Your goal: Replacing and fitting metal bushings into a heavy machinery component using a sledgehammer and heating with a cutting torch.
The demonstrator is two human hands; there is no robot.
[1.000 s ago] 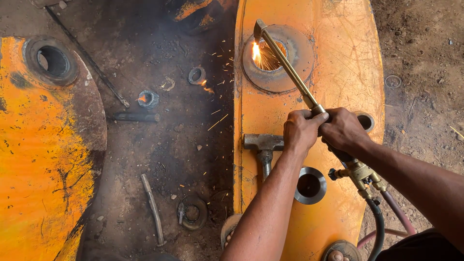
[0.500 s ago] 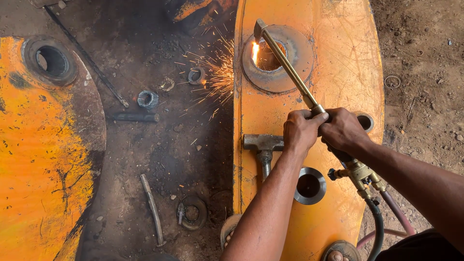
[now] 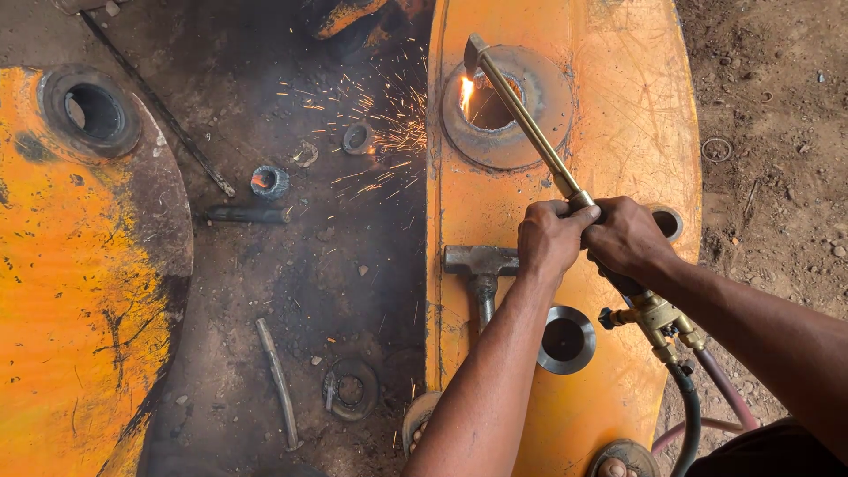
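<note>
Left hand (image 3: pixel 549 240) and right hand (image 3: pixel 627 240), grips both clamped on long brass cutting torch (image 3: pixel 530 124). Flame at tip, ahead of grips, on orange steel plate's round boss (image 3: pixel 539 115). Steel hammer (image 3: pixel 480 265) just left.

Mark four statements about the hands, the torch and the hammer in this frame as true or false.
1. Both hands grip the cutting torch. True: the left hand and right hand close around its tube.
2. The flame burns at the rim of the round hole in the orange plate. True.
3. Sparks fly to the right, onto the dirt. False: they spray left over the dark ground.
4. The hammer is in the left hand. False: it lies on the plate, unheld.
</note>
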